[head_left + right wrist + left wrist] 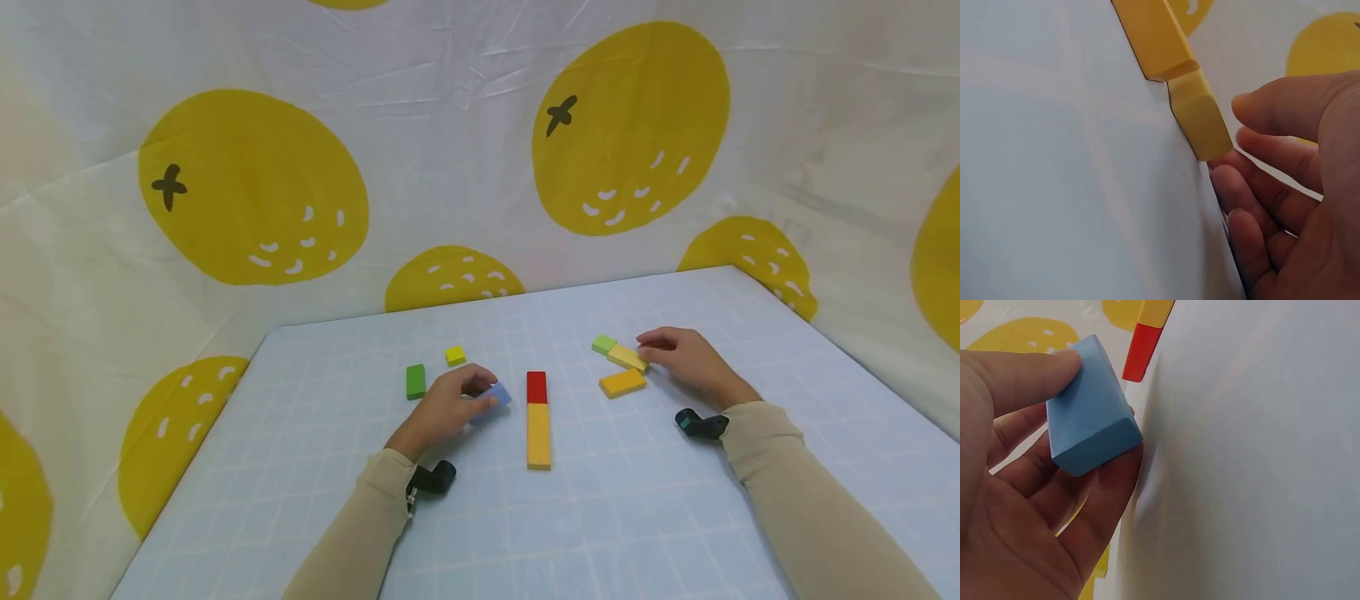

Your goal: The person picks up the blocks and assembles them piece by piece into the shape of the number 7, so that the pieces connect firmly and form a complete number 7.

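Near edge: two beige sleeves (832, 508) reach in over the pale blue, light-gridded table (637, 525), one black wrist camera (435, 477) on the left wrist, another on the right.

Center: long yellow-orange block (538, 437) lies flat, lengthwise away from the person. Red block (536, 387) sits end to end with it, at its far end, edges lined up.

Left hand (444, 404), just left of that row: fingers grip the blue rectangular block (1088, 406), thumb on one broad face, other fingers behind. Block is tilted, apart from the red one.

Right side: orange block (622, 383) lies flat, angled, near the right hand (688, 362). Right hand's fingers are loosely bent, thumb apart from the fingertips, no grip on anything. They're at the near end of the pale yellow block (627, 357); can't tell if they touch it. Light green block (603, 343) meets that block's far end.

Left side: dark green block (416, 382) lies beyond the left hand. Small yellow block (454, 356) is a bit farther and to its right.

Back: white curtain (450, 183) printed with big yellow fruit.
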Motion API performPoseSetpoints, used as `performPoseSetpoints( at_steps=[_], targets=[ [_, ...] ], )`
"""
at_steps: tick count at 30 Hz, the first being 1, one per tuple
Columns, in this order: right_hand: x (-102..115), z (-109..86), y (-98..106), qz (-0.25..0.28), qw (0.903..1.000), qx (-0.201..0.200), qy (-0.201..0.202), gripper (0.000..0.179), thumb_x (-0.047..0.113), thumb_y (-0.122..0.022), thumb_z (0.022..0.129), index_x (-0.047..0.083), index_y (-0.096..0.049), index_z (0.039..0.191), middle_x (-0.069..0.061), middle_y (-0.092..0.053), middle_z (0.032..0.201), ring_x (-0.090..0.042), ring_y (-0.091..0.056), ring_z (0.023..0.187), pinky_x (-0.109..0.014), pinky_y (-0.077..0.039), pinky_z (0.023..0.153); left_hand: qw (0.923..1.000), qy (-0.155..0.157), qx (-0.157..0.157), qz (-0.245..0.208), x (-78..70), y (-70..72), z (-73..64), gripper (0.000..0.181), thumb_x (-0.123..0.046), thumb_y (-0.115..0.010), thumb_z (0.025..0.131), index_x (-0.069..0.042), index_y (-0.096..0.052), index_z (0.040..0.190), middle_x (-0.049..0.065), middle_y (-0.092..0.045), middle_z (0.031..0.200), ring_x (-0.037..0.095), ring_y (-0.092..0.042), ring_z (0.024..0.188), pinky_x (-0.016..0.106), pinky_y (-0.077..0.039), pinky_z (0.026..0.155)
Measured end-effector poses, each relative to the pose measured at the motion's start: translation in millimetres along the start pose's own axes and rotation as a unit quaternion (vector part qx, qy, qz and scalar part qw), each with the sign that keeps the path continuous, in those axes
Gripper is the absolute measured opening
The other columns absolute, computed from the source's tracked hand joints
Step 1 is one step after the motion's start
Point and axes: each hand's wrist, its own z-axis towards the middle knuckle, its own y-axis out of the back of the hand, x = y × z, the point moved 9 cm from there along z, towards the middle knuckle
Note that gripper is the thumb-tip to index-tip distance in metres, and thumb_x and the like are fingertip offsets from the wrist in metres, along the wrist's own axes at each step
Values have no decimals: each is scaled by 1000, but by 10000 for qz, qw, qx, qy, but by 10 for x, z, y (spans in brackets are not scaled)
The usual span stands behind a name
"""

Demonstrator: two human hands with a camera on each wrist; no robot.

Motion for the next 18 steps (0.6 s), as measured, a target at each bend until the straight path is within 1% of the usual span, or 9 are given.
performPoseSetpoints(
  at_steps=[4, 9, 14, 18],
  targets=[
    [33, -22, -11, -14, 10000, 27, 32, 51, 41, -60, 100, 5, -58, 136, -19, -55, 138, -36, -49, 119, -52, -46, 98, 9999, 167, -29, 13, 16, -4, 0, 27, -27, -71, 94, -23, -65, 121, -7, -65, 106, 18, -60, 101, 32, -55, 85],
    [43, -23, 0, -79, 9999, 5, 119, 48, 39, -59, 101, 5, -58, 135, -19, -56, 137, -35, -50, 119, -53, -45, 100, 9997, 240, -62, -80, 25, -6, -16, 35, -29, -71, 95, -26, -64, 129, -5, -64, 111, 20, -61, 101, 33, -56, 84],
    [27, -15, -9, -168, 9998, -47, 107, 48, 38, -61, 100, 4, -58, 134, -19, -57, 135, -35, -51, 117, -53, -45, 100, 9998, 173, -30, -117, 6, -11, -33, 34, -29, -70, 95, -27, -65, 129, -3, -64, 113, 22, -61, 101, 34, -56, 85],
    [27, -6, -23, -193, 9997, -79, 131, 48, 38, -62, 100, 4, -59, 134, -19, -58, 134, -34, -52, 115, -53, -45, 99, 9997, 168, -51, -148, 19, -7, -29, 33, -29, -70, 95, -28, -66, 128, -4, -64, 113, 21, -61, 101, 33, -56, 84]
  ],
)
